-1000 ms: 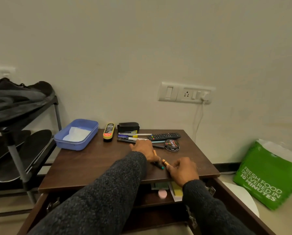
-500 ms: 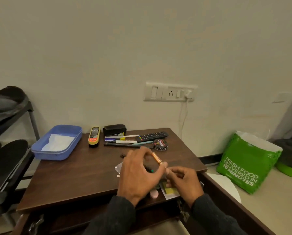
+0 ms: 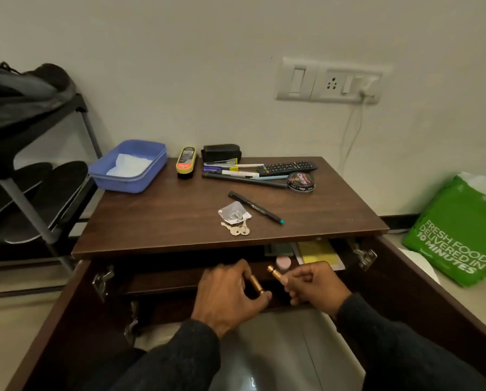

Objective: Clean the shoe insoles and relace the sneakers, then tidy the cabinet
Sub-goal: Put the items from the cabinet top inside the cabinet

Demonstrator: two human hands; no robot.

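A dark wooden cabinet (image 3: 157, 232) stands against the wall with both doors swung open. In front of its inner shelf my left hand (image 3: 227, 294) pinches a copper-coloured battery (image 3: 255, 284). Beside it my right hand (image 3: 315, 283) grips a second copper battery (image 3: 275, 273), tip pointing up-left. On the top lie a black pen (image 3: 254, 207), a small clear packet of screws (image 3: 233, 213) and a bunch of keys (image 3: 237, 229). Black insoles (image 3: 53, 193) rest on the shoe rack (image 3: 24, 198) at the left, with a dark sneaker (image 3: 19, 91) above them.
Along the back of the top sit a blue tub (image 3: 129, 166) with a white cloth, a shoe brush (image 3: 186, 162), a black case (image 3: 220, 152), pens, a remote (image 3: 288, 167) and a polish tin (image 3: 301, 182). The shelf holds a yellow pad (image 3: 318, 251) and a pink disc (image 3: 282, 262). A green bag (image 3: 459, 235) stands right.
Both hands have come down off the cabinet top to the open shelf front, each with a battery. The black pen now lies loose on the top. The camera tilted downward.
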